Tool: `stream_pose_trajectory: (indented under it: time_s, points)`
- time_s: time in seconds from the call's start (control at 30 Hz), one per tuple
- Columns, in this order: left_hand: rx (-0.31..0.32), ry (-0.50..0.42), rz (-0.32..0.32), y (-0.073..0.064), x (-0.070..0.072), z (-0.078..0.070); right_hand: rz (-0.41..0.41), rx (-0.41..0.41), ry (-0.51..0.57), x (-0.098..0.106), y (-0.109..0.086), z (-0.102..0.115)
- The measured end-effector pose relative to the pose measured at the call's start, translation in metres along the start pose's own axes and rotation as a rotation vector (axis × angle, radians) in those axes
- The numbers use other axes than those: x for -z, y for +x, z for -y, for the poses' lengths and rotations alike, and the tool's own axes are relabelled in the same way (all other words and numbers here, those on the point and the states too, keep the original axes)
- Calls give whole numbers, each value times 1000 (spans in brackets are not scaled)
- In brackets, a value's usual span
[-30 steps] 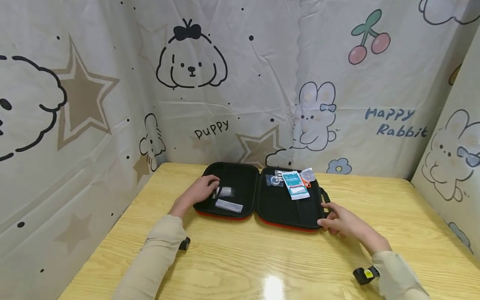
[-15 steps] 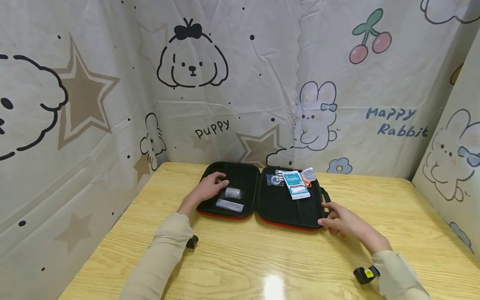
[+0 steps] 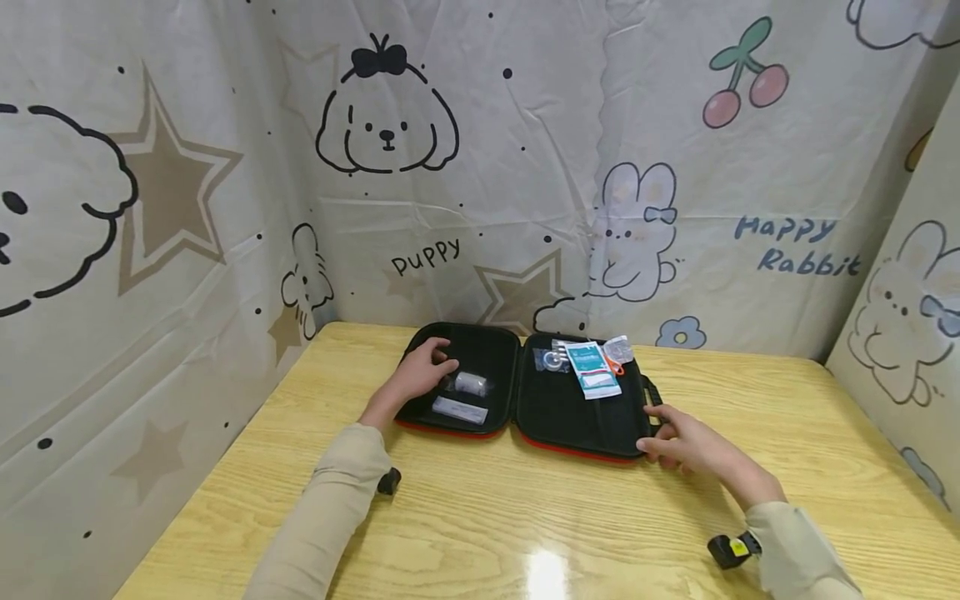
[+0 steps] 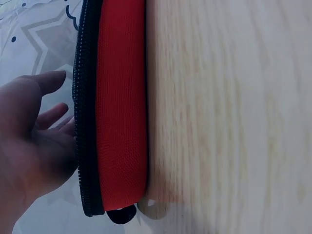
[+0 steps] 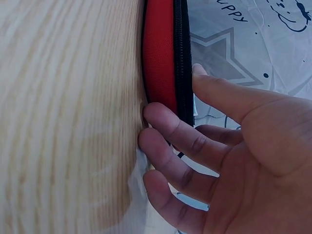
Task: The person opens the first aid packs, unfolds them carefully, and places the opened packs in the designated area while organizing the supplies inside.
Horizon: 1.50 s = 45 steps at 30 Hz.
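Observation:
A red zip case (image 3: 562,429) with a black inside lies opened flat on the table in the head view. My left hand (image 3: 417,372) hovers over its left half with loosely bent fingers and nothing in them. Beside those fingers lies a wrapped white roll (image 3: 471,383), with a long flat white packet (image 3: 459,411) in front of it. At the front right corner, my right hand (image 3: 693,447) holds the case's edge. In the right wrist view the thumb (image 5: 214,90) is at the zip rim and the fingertips (image 5: 161,117) curl against the red side.
The right half of the case bears a green and white packet (image 3: 591,367), an orange-handled tool (image 3: 617,367), a silvery packet (image 3: 619,348) and a clear bag with a white ring (image 3: 551,359). A black handle (image 3: 651,392) sticks out on the right. A printed curtain (image 3: 480,167) hangs behind the table.
The left hand has moved slightly right and drawn away from the white roll, which now shows fully and lies further right. The right hand has stayed at the corner.

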<state>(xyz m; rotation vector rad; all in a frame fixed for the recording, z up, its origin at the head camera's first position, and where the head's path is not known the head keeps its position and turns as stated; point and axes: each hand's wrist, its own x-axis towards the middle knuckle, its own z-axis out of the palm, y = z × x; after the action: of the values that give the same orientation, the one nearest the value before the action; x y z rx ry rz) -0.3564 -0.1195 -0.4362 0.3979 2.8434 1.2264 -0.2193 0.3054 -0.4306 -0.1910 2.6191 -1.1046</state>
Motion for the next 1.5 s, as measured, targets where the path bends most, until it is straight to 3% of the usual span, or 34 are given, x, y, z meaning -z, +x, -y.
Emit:
stream_pose_trajectory:
  time_s: [0.27,0.57,0.9,1.23,1.5]
  points:
    - [-94,53,-45,4,-1,-6,-2,0,10,0,-1,-2]
    - [-188,64,-21,18,-12,-35,-4,-1,14,0,-1,-5]
    - [-223,26,57,34,-43,-64,0,-17,21,-1,0,-7]
    - [-245,78,150,48,-80,-101,-4,-9,25,0,0,-5]
    - [-259,128,177,56,-101,-122,-2,26,41,1,1,-6]
